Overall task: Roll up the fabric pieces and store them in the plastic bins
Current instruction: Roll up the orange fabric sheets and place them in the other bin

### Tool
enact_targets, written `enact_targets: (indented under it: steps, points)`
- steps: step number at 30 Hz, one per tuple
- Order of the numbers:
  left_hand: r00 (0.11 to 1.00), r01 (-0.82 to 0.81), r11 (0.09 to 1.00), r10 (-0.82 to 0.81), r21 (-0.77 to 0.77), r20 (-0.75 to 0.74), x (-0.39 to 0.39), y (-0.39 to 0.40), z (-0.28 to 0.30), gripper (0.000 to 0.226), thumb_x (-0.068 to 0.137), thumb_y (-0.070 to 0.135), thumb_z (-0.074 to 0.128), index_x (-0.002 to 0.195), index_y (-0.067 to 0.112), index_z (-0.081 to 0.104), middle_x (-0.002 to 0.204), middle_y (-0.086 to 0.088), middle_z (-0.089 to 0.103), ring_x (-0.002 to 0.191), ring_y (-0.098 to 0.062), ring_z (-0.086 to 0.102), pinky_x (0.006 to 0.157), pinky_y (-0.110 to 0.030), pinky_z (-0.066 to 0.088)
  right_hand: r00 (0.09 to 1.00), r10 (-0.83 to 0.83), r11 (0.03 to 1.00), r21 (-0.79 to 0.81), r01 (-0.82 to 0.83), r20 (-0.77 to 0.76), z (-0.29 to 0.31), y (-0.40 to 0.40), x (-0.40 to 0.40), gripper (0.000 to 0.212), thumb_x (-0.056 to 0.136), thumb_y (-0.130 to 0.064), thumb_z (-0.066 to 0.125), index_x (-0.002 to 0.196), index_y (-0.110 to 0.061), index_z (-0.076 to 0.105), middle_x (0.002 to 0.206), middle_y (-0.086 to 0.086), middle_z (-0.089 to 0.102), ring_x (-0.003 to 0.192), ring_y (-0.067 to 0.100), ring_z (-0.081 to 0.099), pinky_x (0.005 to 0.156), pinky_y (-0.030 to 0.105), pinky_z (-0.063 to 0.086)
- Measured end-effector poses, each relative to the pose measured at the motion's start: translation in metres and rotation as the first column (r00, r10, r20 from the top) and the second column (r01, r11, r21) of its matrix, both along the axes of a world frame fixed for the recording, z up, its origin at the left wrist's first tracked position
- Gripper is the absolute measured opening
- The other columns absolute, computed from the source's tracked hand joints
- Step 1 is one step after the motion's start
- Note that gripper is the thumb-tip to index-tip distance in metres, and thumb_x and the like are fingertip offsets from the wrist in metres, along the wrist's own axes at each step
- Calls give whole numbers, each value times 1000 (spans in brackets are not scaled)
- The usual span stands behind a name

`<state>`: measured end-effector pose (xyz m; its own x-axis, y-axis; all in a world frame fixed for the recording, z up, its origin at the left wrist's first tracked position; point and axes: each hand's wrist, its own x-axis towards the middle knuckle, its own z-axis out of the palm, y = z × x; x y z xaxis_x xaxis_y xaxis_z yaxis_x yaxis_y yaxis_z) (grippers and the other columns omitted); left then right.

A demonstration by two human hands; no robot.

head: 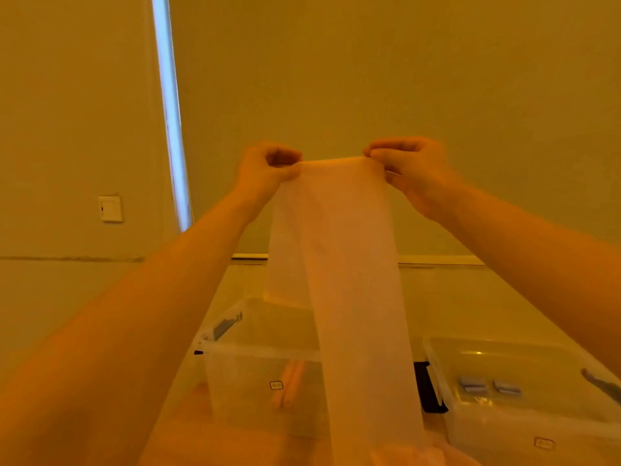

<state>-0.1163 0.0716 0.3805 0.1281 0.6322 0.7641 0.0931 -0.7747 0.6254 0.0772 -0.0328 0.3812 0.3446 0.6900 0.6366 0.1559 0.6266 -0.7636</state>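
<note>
On the wall at far left sits one white wall switch (111, 208), and just right of it runs one bright vertical strip of light (169, 112). Two bare arms reach up from the lower corners. The left hand (265, 166) pinches the top left corner of one long, sheer white fabric strip (339, 264), thumb and fingers curled together on the cloth. The right hand (411, 166) pinches the top right corner the same way, fingertips closed on the edge. The strip hangs taut between the two hands and falls straight down past the bottom of the view, in front of the bins.

Below stand two clear plastic bins on a pale table (453, 297). The left bin (255, 351) holds what look like two rolled pale pieces (289, 385), seen through its wall. Between the bins one dark object (428, 386) shows; what it is I cannot tell. The right bin (524, 391) holds two small blue-grey items (489, 386), side by side.
</note>
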Motion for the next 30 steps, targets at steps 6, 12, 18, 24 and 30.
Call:
enact_targets:
  steps: [6, 12, 18, 24, 30]
  points:
    - [999, -19, 998, 16, -63, -51, 13, 14, -22, 25, 82, 2, 69, 106, 10, 68, 102, -3, 66, 91, -10, 60, 78, -19, 51, 1000, 6, 997, -73, -8, -27, -18, 21, 10, 14, 88, 0, 60, 81, -10, 66, 79, 3, 68, 71, 10, 64, 65, 24, 54]
    - [982, -43, 970, -3, -238, -189, 21, 40, -105, 27, 83, 0, 66, 110, 5, 66, 105, -5, 65, 95, -14, 59, 84, -25, 49, 999, -10, 955, -295, -2, -39, -105, 59, 29, 13, 90, -6, 59, 83, -12, 68, 97, 10, 68, 96, 24, 62, 79, 31, 52]
    - [988, 10, 911, -72, -412, -137, 22, 56, -180, 20, 85, 4, 66, 101, 16, 68, 105, -4, 67, 97, -17, 62, 75, -22, 52, 999, -32, 891, -454, 11, -38, -188, 68, 28, 16, 94, -16, 57, 106, -11, 67, 108, 7, 68, 102, 22, 63, 89, 38, 53]
    - [991, 60, 857, -113, -512, -72, 14, 44, -225, 17, 91, 8, 59, 102, 19, 66, 103, 2, 68, 93, -12, 62, 68, -18, 47, 982, 48, 848, -512, -136, -182, -230, 55, 31, 15, 95, -11, 54, 105, -9, 65, 110, 10, 68, 101, 23, 64, 79, 31, 54]
    - [987, 159, 820, -143, -550, 71, 12, 19, -220, 18, 92, 10, 57, 95, 25, 67, 107, -1, 68, 99, -17, 63, 84, -31, 53, 959, 82, 845, -492, -211, -271, -227, 30, 28, 16, 93, -13, 56, 105, -13, 66, 111, 7, 67, 105, 22, 64, 87, 35, 53]
